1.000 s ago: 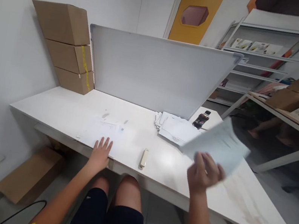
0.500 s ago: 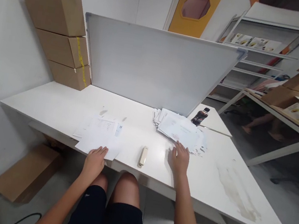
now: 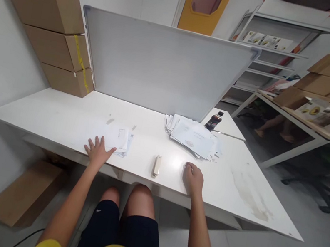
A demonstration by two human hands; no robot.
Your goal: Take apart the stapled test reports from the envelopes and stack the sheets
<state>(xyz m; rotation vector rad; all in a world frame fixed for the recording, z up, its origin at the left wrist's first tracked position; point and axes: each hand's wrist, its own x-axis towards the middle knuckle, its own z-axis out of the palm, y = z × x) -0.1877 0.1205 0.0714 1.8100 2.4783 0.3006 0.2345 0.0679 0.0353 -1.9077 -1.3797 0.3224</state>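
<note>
My left hand (image 3: 98, 154) lies with spread fingers on the near left part of a small stack of papers (image 3: 110, 135), at the table's front edge. Print shows on the top sheet's right side, and bluish sheets stick out beneath it. A cream stapler (image 3: 157, 166) stands between my hands. To its right, my right hand (image 3: 194, 177) rests on the table with its fingers curled closed. Whatever they may hold is hidden. Beyond that hand is a larger, untidy pile of papers (image 3: 194, 139), apart from the fingers.
A whiteboard (image 3: 162, 66) stands upright along the table's back. Stacked cardboard boxes (image 3: 61, 34) are at the back left. A dark drink bottle (image 3: 214, 121) stands behind the paper pile. Farther right, another table (image 3: 298, 118) carries boxes, and a person's legs (image 3: 270, 126) show beneath it.
My left hand has slid left and forward over the small stack, spreading its fingers. My right hand has drawn back from the large pile and curled closed. The view has shifted slightly.
</note>
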